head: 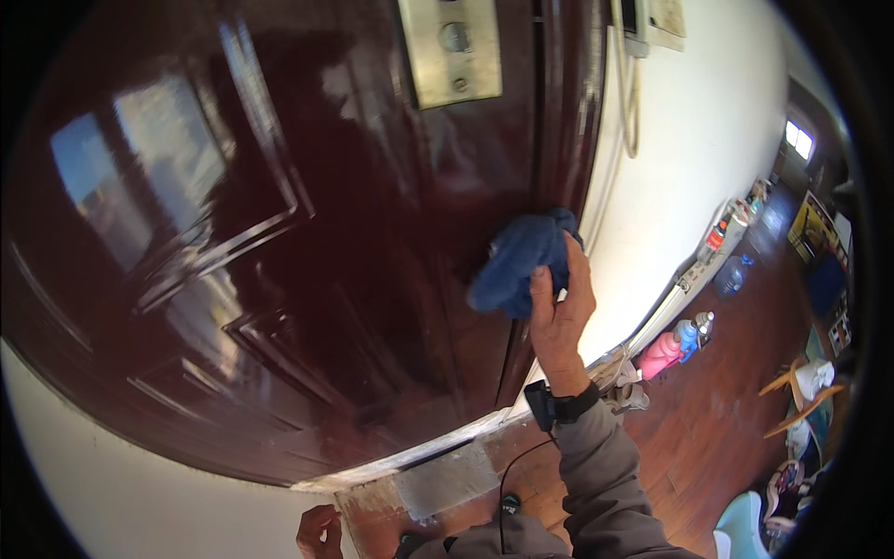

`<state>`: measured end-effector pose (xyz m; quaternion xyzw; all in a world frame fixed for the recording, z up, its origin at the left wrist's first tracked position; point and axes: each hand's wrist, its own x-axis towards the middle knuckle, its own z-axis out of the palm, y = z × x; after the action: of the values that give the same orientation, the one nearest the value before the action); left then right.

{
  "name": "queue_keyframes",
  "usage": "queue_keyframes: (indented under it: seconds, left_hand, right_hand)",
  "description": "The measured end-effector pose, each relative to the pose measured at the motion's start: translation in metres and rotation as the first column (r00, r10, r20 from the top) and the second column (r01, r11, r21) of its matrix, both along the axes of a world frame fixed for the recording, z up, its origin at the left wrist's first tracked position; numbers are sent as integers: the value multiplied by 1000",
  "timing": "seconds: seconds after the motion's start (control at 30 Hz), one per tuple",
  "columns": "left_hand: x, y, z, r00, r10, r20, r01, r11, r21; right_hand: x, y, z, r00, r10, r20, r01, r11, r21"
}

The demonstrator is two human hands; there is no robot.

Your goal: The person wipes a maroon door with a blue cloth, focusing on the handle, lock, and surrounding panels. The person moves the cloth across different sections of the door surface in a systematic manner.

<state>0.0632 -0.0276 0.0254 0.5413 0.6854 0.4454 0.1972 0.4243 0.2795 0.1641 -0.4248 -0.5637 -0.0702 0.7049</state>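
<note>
A glossy dark red panelled door [363, 279] fills the middle and left of the view, with a brass-coloured lock plate [452, 63] near the top. My right hand [562, 307] grips a bunched blue cloth [520, 265] between thumb and fingers, and the cloth rests against the door's right edge beside the frame. A black band with a small device is strapped round my right wrist. Low at the bottom, my left hand [320, 532] hangs with curled fingers, away from the door, with nothing visible in it.
A white wall [670, 140] with a hanging cable [632, 112] adjoins the door frame. Along its foot stand a pink bottle [658, 355], a blue bottle [686, 335] and shoes [632, 397]. A wooden-legged chair [803, 391] and a pale blue plastic item [744, 524] are at right. Below lies the threshold [450, 478].
</note>
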Motion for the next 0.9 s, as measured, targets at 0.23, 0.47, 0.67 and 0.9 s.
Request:
queue_keyframes:
  seconds: [0.23, 0.47, 0.67, 0.9]
  left_hand:
    - [-34, -8, -7, 973, 47, 228, -50, 999, 10]
    - [-95, -47, -2, 971, 137, 198, -142, 990, 12]
    - [-107, -71, 10, 992, 115, 56, -117, 993, 33]
    - [-83, -55, 8, 989, 61, 133, -65, 998, 25]
  right_hand:
    - [-73, -13, -14, 951, -31, -309, 13, 998, -63]
    - [-298, -80, -22, 921, 299, 249, -291, 954, -67]
    - [-367, -114, -12, 668, 556, 494, -592, 800, -99]
    - [-182, -84, -16, 872, 333, 359, -271, 939, -213]
